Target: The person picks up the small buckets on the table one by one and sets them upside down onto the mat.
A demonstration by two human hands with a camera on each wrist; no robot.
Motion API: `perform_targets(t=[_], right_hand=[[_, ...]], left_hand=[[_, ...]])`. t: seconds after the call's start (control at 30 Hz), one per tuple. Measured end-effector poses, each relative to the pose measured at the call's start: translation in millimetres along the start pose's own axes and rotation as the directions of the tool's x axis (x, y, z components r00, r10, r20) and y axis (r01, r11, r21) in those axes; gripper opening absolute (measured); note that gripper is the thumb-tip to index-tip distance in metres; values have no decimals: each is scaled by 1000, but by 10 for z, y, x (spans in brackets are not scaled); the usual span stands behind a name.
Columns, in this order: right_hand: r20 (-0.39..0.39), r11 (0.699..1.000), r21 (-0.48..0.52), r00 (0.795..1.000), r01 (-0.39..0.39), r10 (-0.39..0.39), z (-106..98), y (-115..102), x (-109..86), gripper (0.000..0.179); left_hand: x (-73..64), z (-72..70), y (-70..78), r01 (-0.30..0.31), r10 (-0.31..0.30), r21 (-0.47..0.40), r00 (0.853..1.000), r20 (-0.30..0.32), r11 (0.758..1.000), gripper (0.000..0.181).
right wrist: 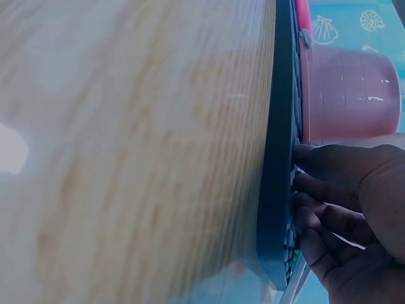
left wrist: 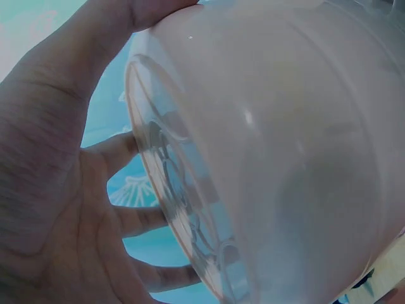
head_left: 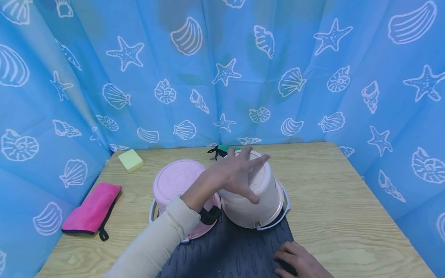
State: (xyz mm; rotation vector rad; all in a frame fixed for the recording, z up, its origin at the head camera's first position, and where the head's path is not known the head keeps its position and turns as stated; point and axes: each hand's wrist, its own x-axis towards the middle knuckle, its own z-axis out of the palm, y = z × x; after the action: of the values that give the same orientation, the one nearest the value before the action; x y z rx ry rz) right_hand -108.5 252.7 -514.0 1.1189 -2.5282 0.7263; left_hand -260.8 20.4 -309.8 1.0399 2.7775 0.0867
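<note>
A cream plastic bucket stands upside down on a dark textured mat. My left hand grips it across the upturned base, fingers spread over the top and thumb down the near side. In the left wrist view the same hand has its fingertips hidden behind the base edge. To the left is a pink bucket, also upside down and partly covered by my left forearm. At the mat's near right edge rests my right hand, its loosely bent fingertips on the surface, as the right wrist view shows.
A bright pink zip pouch and a pale yellow sponge lie on the left of the wooden table. Behind the cream bucket a green item with a black cord peeks out. Blue shell-patterned curtains hang around the table.
</note>
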Motion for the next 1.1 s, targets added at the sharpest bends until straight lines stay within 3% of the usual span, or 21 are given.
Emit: perform_targets(t=[0.47, 0.83, 1.1], right_hand=[[-38, 1000, -5, 999, 31, -31, 15, 17, 7, 17], [5, 1000, 25, 1000, 1, -1, 3, -3, 7, 16], [45, 999, 43, 999, 20, -21, -36, 61, 14, 16]], left_hand=[[143, 58, 57, -10, 9, 14, 1000, 18, 1000, 112], [252, 135, 126, 12, -13, 30, 999, 37, 999, 107], [327, 169, 153, 14, -13, -28, 999, 38, 999, 105]])
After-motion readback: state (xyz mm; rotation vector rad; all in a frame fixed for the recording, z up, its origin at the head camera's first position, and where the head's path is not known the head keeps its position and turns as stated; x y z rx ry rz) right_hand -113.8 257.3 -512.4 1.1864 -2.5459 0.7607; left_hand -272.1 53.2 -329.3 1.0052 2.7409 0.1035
